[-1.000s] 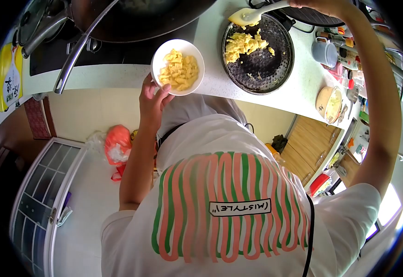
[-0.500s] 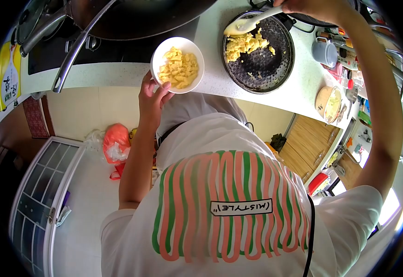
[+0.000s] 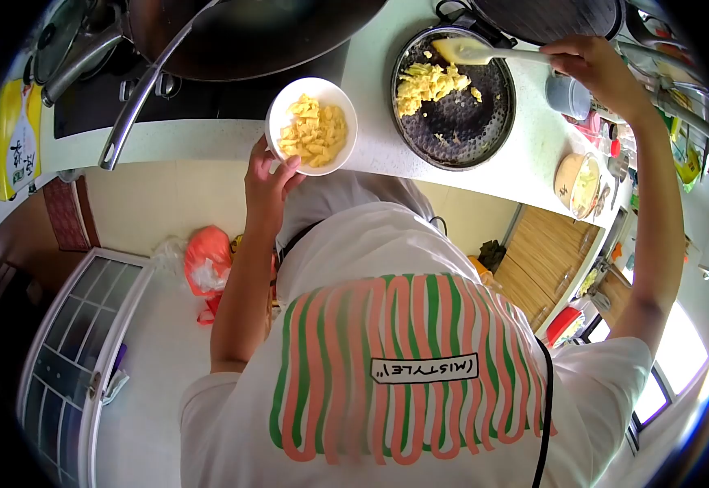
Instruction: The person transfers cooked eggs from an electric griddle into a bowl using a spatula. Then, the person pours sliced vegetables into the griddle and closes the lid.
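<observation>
The right hand (image 3: 589, 69) had come nearer the body, its fingers closed around the handle of the pale spatula (image 3: 464, 50), whose blade now sat beyond the scrambled egg (image 3: 429, 88) remaining in the black pan (image 3: 484, 126). The left hand's (image 3: 267, 189) fingers gripped the white bowl (image 3: 286, 98) of egg pieces (image 3: 314, 134).

A pale, speckled counter (image 3: 537, 150) spans the room, with cream panels (image 3: 171, 191) beneath its front edge and wood-grain cabinet doors (image 3: 545, 256) below its right-hand corner. Beyond its left end stands a dark red patterned panel (image 3: 66, 213); what lies past that is too dim to make out fairly. A white-framed door (image 3: 66, 374) with dark glass panes stands over a light floor (image 3: 155, 398). On the far right a window (image 3: 684, 346) glares white.
</observation>
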A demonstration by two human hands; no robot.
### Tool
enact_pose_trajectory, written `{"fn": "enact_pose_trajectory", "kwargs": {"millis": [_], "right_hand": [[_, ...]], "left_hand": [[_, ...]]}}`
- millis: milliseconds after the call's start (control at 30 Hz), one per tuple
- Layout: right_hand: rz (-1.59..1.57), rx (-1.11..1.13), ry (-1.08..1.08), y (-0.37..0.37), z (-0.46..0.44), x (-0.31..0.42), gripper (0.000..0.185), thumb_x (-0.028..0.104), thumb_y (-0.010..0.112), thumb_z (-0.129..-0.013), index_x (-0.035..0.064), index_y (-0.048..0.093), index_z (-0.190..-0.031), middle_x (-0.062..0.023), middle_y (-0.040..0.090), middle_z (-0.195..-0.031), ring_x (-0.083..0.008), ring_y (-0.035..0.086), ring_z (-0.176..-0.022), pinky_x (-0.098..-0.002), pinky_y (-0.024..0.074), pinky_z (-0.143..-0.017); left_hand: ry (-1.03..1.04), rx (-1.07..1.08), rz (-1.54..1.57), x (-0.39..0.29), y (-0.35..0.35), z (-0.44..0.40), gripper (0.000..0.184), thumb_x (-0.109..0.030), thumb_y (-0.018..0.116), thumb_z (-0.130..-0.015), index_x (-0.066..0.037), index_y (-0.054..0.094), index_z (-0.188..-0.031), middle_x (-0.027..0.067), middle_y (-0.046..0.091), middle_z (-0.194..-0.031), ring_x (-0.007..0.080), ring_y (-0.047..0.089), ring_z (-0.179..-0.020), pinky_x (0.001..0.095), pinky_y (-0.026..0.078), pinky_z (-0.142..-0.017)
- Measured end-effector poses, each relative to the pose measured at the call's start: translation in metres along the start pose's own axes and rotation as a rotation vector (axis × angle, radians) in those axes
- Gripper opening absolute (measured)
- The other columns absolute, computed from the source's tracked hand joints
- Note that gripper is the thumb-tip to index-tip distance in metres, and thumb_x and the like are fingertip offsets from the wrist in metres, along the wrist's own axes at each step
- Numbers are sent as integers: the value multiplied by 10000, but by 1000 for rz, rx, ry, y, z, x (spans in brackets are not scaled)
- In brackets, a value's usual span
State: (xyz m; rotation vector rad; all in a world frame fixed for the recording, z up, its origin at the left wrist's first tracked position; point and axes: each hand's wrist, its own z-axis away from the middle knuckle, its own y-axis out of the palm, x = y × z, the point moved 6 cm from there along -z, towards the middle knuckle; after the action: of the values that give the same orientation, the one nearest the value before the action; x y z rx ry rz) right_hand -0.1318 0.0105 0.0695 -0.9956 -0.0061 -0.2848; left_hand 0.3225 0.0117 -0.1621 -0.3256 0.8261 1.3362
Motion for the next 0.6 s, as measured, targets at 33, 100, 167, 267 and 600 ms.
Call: {"fn": "enact_pose_trajectory", "kwargs": {"millis": [33, 100, 167, 267, 600], "right_hand": [[-7, -24, -2, -1, 0, -10, 211, 75, 625, -967, 18, 728, -1143, -123, 735, -916, -210, 715, -812, -327, 545, -757], [-20, -72, -9, -1, -2, -20, 225, 88, 610, -982, 4, 720, -1159, -132, 737, -880, -200, 713, -765, -322, 549, -733], [40, -162, 6, 1, -4, -14, 212, 90, 640, -921, 17, 741, -1092, -110, 733, -876, -227, 698, -702, -330, 542, -657], [126, -157, 0, -3, -12, 2, 219, 118, 641, -936, 13, 740, -1102, -137, 728, -852, -229, 690, -664, -346, 532, -641], [182, 53, 274, -30, -40, 40, 222, 226, 643, -978, 110, 767, -1121, -61, 777, -947, -211, 726, -820, -349, 566, -777]], "left_hand": [[-16, 6, 16, 0, 0, -1, 745, -139, 742, -884, -78, 353, -1516, 70, 527, -1277, 180, 610, -1154, 312, 565, -922], [-14, 20, 5, 1, 1, -3, 751, -145, 742, -885, -77, 347, -1520, 71, 531, -1273, 181, 612, -1153, 314, 567, -919], [-12, 33, -1, 1, 2, -4, 755, -153, 746, -884, -75, 347, -1520, 71, 537, -1265, 182, 615, -1149, 314, 568, -916], [-7, 49, 14, 1, 7, -3, 757, -164, 758, -879, -75, 358, -1515, 68, 549, -1249, 182, 620, -1139, 312, 571, -909], [3, 64, -2, 3, 14, -6, 756, -179, 773, -872, -81, 382, -1512, 67, 574, -1211, 190, 635, -1115, 324, 579, -903]]}}
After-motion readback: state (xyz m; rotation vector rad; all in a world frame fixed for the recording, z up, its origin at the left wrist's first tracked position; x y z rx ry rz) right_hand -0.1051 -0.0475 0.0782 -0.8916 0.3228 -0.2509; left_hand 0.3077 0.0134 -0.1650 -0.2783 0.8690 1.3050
